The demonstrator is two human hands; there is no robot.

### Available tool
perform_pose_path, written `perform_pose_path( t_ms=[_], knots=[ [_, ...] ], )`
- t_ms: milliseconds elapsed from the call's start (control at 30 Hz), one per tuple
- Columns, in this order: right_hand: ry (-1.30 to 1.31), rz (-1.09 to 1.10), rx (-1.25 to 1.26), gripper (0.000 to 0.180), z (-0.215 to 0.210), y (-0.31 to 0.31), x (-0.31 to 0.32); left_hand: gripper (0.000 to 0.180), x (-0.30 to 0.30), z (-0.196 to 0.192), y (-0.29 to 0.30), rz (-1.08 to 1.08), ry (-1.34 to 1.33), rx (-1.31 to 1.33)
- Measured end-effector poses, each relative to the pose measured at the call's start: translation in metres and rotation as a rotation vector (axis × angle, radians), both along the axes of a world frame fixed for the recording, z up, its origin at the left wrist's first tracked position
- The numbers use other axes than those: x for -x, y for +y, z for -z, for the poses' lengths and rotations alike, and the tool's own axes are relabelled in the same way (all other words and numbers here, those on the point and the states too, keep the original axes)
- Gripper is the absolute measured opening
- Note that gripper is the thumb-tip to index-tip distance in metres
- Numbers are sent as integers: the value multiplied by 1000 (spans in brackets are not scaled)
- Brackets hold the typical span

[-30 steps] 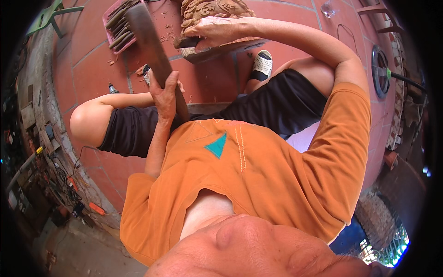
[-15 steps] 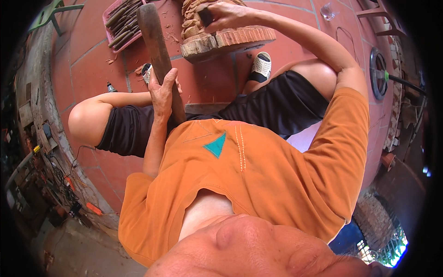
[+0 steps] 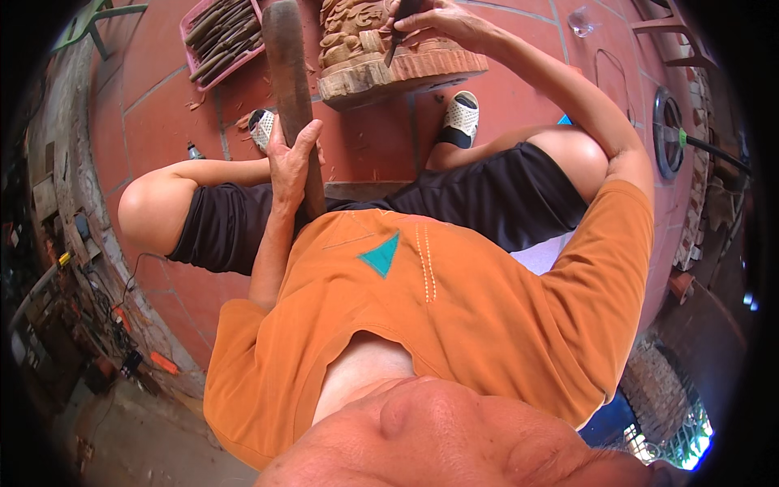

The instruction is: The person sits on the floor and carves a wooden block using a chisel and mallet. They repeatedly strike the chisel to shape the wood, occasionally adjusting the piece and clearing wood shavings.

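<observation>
My left hand (image 3: pixel 292 166) is wrapped round a long, dark wooden mallet (image 3: pixel 286 69), which stands up in front of my belly and leans slightly left. In my right hand (image 3: pixel 446 26) is a dark-handled chisel (image 3: pixel 398 34), its narrow end pointing down beside the carved relief. The light brown wood carving (image 3: pixel 347 40) has curling shapes and rises from a thick, rough-edged base (image 3: pixel 406 75). The chisel's tip appears at the base's upper edge; whether it touches cannot be told. The carving's top lies outside the picture.
Left of the mallet, a pink basket (image 3: pixel 258 8) holds several wooden-handled tools (image 3: pixel 223 40). Wood shavings lie on the red tile floor (image 3: pixel 154 134). My feet in white perforated shoes (image 3: pixel 461 118) flank the carving. A green chair (image 3: pixel 85 31) stands far left, a round dark fan-like object (image 3: pixel 669 134) at right.
My right hand has moved right and turned the chisel, so its narrow end now shows pointing down. The mallet in my left hand has swung slightly right.
</observation>
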State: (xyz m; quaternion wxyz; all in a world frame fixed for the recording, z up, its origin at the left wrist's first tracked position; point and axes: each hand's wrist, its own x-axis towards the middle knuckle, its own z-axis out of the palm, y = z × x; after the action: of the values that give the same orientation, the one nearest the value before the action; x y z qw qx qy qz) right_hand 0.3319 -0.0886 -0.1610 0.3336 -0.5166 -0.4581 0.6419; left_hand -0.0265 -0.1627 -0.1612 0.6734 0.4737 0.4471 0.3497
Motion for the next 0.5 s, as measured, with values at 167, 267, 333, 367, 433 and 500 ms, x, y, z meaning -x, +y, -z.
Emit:
perform_pose_path(
  t_ms=[167, 267, 333, 367, 433, 500],
  knots=[
    [54, 84, 31, 26, 8, -19, 1, 30, -3, 1, 0, 28, 10, 39],
    [103, 78, 33, 28, 10, -28, -1, 31, -5, 1, -1, 31, 32, 38],
    [80, 81, 7, 28, 14, -33, 0, 32, -7, 0, -1, 37, 46, 30],
    [56, 92, -21, 27, 13, -35, 1, 31, -8, -1, -1, 43, 55, 22],
    [10, 61, -116, 28, 14, -45, 4, 31, -9, -3, -1, 52, 69, 15],
    [-29, 0, -112, 28, 11, -49, 1, 31, -10, -4, 0, 58, 82, 15]
  ],
)
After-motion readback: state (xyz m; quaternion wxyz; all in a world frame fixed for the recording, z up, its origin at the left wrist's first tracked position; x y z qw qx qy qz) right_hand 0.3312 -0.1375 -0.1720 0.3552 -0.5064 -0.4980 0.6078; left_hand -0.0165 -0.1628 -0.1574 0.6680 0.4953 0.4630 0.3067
